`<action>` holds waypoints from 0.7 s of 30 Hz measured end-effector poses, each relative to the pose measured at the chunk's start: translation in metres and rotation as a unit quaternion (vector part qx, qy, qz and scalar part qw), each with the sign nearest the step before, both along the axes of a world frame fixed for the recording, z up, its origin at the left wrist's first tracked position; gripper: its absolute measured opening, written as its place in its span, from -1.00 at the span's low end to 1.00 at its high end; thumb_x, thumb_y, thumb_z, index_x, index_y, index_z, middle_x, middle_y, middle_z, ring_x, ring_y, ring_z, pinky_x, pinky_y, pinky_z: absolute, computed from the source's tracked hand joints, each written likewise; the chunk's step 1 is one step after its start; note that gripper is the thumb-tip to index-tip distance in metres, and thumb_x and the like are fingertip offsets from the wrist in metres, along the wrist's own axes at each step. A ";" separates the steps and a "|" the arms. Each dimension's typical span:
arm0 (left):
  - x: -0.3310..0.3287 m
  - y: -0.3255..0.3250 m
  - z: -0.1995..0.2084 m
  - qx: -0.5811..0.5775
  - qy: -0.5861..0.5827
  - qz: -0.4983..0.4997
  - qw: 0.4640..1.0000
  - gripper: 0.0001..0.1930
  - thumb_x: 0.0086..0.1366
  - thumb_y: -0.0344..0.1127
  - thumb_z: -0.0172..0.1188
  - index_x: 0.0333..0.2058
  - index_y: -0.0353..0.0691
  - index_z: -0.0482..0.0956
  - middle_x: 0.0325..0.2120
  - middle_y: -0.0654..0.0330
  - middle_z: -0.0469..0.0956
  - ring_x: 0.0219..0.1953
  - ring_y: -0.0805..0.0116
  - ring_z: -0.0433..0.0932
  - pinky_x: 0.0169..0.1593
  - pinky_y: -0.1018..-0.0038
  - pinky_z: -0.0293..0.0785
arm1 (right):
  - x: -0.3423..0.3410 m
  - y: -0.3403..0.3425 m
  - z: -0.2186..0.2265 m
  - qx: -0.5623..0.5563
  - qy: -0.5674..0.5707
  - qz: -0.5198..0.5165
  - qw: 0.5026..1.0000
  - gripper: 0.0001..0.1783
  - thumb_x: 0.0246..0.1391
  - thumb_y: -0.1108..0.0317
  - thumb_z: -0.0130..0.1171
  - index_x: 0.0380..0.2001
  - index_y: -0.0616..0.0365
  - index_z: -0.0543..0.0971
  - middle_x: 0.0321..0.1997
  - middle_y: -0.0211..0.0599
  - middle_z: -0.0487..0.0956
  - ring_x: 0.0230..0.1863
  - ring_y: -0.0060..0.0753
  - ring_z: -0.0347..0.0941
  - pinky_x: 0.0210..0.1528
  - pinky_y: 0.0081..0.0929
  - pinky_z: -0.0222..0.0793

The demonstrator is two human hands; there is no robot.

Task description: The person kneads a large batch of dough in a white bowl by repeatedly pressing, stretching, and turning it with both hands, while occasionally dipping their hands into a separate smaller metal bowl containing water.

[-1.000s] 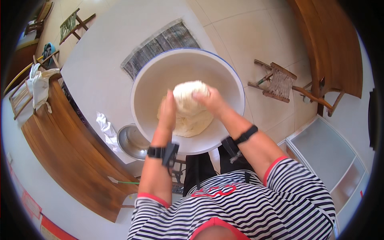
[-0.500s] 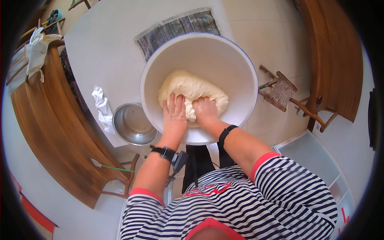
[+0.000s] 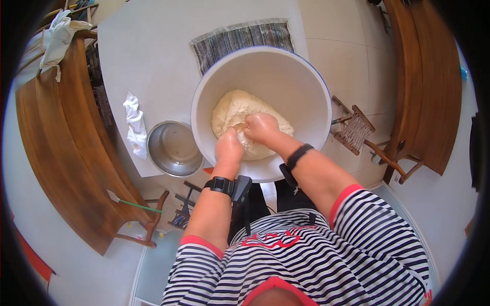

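Note:
A big lump of pale dough (image 3: 240, 107) rests in a wide white basin (image 3: 286, 64) with a blue rim. Both hands are on its near part. My left hand (image 3: 229, 149) is closed, its fingers curled into the dough at the near left. Close beside it, slightly farther and to the right, my right hand (image 3: 262, 128) is also closed on the dough near its middle. The fingertips of both hands are hidden. Between the hands the dough is pulled up and creased.
Left of the basin stands a steel bowl (image 3: 176, 166), with a crumpled white cloth (image 3: 135, 125) beside it on the white table (image 3: 153, 46). A striped grey mat (image 3: 245, 38) lies behind the basin. Wooden benches (image 3: 56, 148) flank both sides, with a small woven stool (image 3: 354, 130) at right.
My left hand has gone from lying flat with fingers spread to closed on the dough. My right hand has shifted slightly farther away. The view has shifted a little.

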State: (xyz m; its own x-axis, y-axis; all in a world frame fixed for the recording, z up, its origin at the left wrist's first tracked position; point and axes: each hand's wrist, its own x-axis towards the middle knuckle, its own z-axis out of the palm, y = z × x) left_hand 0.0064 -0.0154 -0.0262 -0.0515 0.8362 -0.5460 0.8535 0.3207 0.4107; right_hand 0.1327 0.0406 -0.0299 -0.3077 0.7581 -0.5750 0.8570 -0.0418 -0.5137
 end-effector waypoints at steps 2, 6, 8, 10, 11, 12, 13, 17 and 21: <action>0.003 -0.003 -0.014 -0.052 0.020 0.043 0.998 -0.89 0.07 -0.42 0.04 -0.41 -0.24 0.50 -0.44 -0.12 0.56 -0.31 -0.15 0.54 -0.24 0.09 0.45 | -0.007 0.002 -0.022 -0.060 -0.037 -0.010 0.997 -0.78 -0.16 0.28 0.12 -0.45 0.12 0.65 -0.40 -0.06 0.60 -0.32 -0.01 0.54 -0.29 -0.19 0.44; 0.003 0.007 -0.033 -0.079 0.018 -0.001 0.997 -0.88 0.06 -0.41 0.07 -0.42 -0.24 0.55 -0.45 -0.14 0.56 -0.32 -0.14 0.55 -0.23 0.11 0.46 | -0.019 0.012 -0.049 -0.062 -0.098 0.056 0.992 -0.78 -0.23 0.31 0.16 -0.48 0.17 0.65 -0.37 -0.07 0.61 -0.29 -0.04 0.56 -0.25 -0.25 0.45; 0.002 0.014 -0.040 -0.103 0.007 0.003 0.995 -0.87 0.05 -0.39 0.09 -0.44 -0.26 0.58 -0.45 -0.14 0.56 -0.31 -0.13 0.56 -0.23 0.14 0.47 | -0.024 0.021 -0.057 -0.086 -0.116 0.113 0.983 -0.79 -0.24 0.31 0.17 -0.49 0.16 0.66 -0.36 -0.07 0.61 -0.28 -0.06 0.56 -0.24 -0.26 0.45; -0.004 0.015 -0.049 -0.089 -0.008 -0.009 0.996 -0.86 0.06 -0.38 0.10 -0.41 -0.28 0.57 -0.43 -0.14 0.57 -0.31 -0.12 0.55 -0.22 0.14 0.47 | -0.025 0.032 -0.052 -0.110 -0.132 0.169 0.971 -0.79 -0.26 0.32 0.18 -0.49 0.15 0.66 -0.35 -0.06 0.62 -0.27 -0.08 0.56 -0.23 -0.27 0.44; -0.007 0.009 -0.050 -0.075 -0.022 -0.024 0.997 -0.84 0.07 -0.38 0.11 -0.38 -0.29 0.56 -0.40 -0.13 0.57 -0.30 -0.12 0.55 -0.21 0.13 0.46 | -0.024 0.036 -0.047 -0.152 -0.129 0.153 0.968 -0.77 -0.22 0.29 0.17 -0.43 0.10 0.66 -0.32 -0.05 0.62 -0.26 -0.10 0.57 -0.24 -0.27 0.45; -0.011 -0.003 -0.050 -0.079 -0.017 -0.021 0.997 -0.84 0.07 -0.38 0.11 -0.38 -0.29 0.56 -0.40 -0.13 0.57 -0.30 -0.12 0.55 -0.21 0.13 0.46 | -0.025 0.035 -0.038 -0.195 -0.124 0.138 0.963 -0.75 -0.17 0.27 0.17 -0.36 0.04 0.67 -0.30 -0.05 0.62 -0.25 -0.11 0.57 -0.25 -0.28 0.46; -0.013 -0.006 -0.051 -0.076 -0.075 0.039 0.994 -0.84 0.06 -0.40 0.10 -0.37 -0.31 0.53 -0.39 -0.15 0.56 -0.29 -0.12 0.54 -0.21 0.14 0.45 | -0.017 0.019 -0.042 -0.099 -0.068 0.057 0.991 -0.79 -0.19 0.28 0.18 -0.42 0.06 0.65 -0.36 -0.06 0.62 -0.30 -0.14 0.57 -0.32 -0.28 0.44; 0.002 -0.009 0.004 0.000 -0.125 0.110 0.986 -0.89 0.06 -0.46 0.04 -0.39 -0.30 0.44 -0.47 -0.14 0.51 -0.34 -0.13 0.50 -0.26 0.16 0.42 | 0.029 -0.043 -0.019 -0.025 0.214 -0.274 0.937 -0.79 -0.21 0.26 0.13 -0.68 0.19 0.53 -0.53 -0.08 0.57 -0.49 -0.07 0.52 -0.44 -0.24 0.40; 0.028 -0.022 -0.006 -0.019 -0.019 0.053 0.998 -0.93 0.05 -0.47 0.01 -0.49 -0.25 0.48 -0.50 -0.05 0.54 -0.37 -0.11 0.51 -0.29 0.14 0.42 | 0.034 -0.056 -0.024 -0.044 0.045 -0.221 0.973 -0.78 -0.14 0.24 0.12 -0.65 0.17 0.50 -0.53 -0.04 0.56 -0.47 -0.03 0.51 -0.38 -0.15 0.39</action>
State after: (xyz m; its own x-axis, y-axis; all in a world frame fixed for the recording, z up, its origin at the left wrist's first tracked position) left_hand 0.0343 -0.0376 -0.0323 -0.1179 0.8057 -0.5804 0.7977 0.4249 0.4279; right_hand 0.1663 -0.0149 -0.0537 -0.0147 0.7767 -0.6297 0.6977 -0.4431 -0.5629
